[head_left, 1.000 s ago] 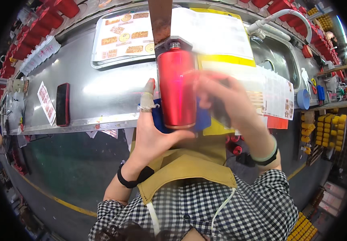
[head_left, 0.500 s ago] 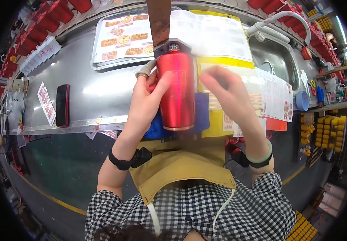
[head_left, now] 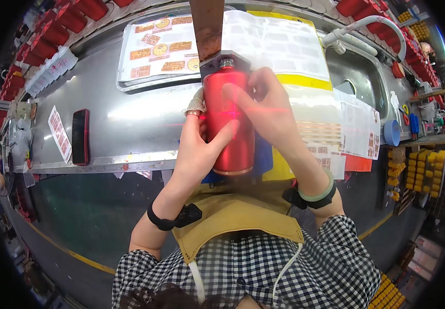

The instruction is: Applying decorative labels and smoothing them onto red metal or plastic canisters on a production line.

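Note:
A shiny red bottle (head_left: 240, 147) lies with its neck away from me, against a dark bracket (head_left: 226, 57) under a rusty upright bar (head_left: 206, 28). Red light lines cross on its surface. My left hand (head_left: 197, 149) is closed around the bottle's left side, thumb on top; one finger wears a pale cover (head_left: 195, 102). On the upper right of the bottle my right hand (head_left: 274, 113) presses its thumb, with its other fingers curled at the bottle's side. A faint rectangular mark under that thumb is partly hidden. Blue cloth (head_left: 264, 157) shows beneath the bottle.
A metal tray (head_left: 125, 77) with printed sheets lies at the back, beside a white sheet on a yellow board (head_left: 305, 81). Further right are a sink (head_left: 359, 69) with a faucet (head_left: 371, 20) and a blue cup (head_left: 389, 131). A phone (head_left: 80, 136) lies left.
My right hand has moved left onto the bottle, setting its thumb on it. My left hand has slid slightly nearer me along the bottle. Red light lines now show more plainly.

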The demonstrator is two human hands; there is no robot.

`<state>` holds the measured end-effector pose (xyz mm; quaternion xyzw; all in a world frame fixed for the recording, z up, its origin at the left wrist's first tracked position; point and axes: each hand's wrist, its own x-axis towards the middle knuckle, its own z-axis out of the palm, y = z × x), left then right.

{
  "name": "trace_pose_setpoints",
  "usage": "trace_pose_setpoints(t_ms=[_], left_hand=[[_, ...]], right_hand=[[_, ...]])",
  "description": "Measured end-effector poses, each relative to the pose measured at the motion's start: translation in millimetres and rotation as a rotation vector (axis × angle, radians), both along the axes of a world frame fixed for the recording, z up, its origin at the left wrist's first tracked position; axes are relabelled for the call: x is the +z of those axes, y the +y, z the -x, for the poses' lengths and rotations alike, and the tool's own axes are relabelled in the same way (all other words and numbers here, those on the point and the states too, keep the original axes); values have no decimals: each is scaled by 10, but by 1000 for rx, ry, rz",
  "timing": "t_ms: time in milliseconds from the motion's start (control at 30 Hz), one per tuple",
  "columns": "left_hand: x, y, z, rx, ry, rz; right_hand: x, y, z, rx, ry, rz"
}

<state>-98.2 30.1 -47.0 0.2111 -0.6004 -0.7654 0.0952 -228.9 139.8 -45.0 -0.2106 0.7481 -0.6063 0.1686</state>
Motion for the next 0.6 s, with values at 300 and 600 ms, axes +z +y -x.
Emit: trace_pose_setpoints(t_ms=[300,600], left_hand=[[-17,-21,-12,-2,20,-6],[-5,-29,-27,-28,54,-14]], right_hand=[[66,37,2,19,-8,-21],[23,46,10,40,-5,-9]])
